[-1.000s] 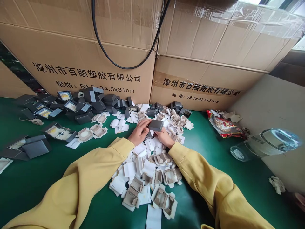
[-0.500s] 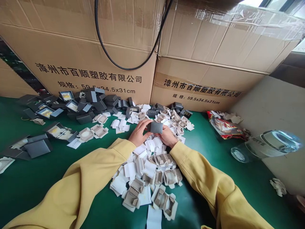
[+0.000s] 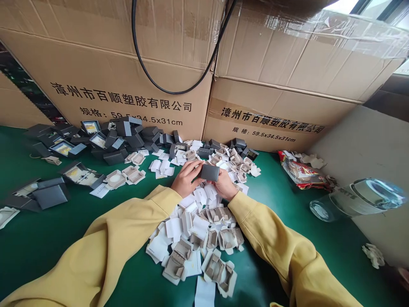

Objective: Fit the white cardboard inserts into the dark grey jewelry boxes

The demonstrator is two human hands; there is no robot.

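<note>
A small dark grey box point(image 3: 210, 172) is held between my two hands at the middle of the view. My left hand point(image 3: 188, 178) grips its left side, with the fingers bent toward it. On the other side, my right hand point(image 3: 225, 184) holds the right edge and lower corner. Both hands are just above a long heap of folded white paper pieces point(image 3: 200, 224) and grey-brown cardboard inserts point(image 3: 220, 270). Beyond the hands lie more inserts and a few dark boxes point(image 3: 204, 152).
Many dark boxes point(image 3: 134, 140), some open, are piled at the back left of the green table point(image 3: 134, 238). Large cartons point(image 3: 172, 76) stand behind, with a black cable point(image 3: 179, 92) hanging down. On the right are a red snack bag point(image 3: 300, 170) and a clear bottle point(image 3: 348, 198).
The view has shifted slightly. The dark box is tilted a little differently between my hands, which have barely moved.
</note>
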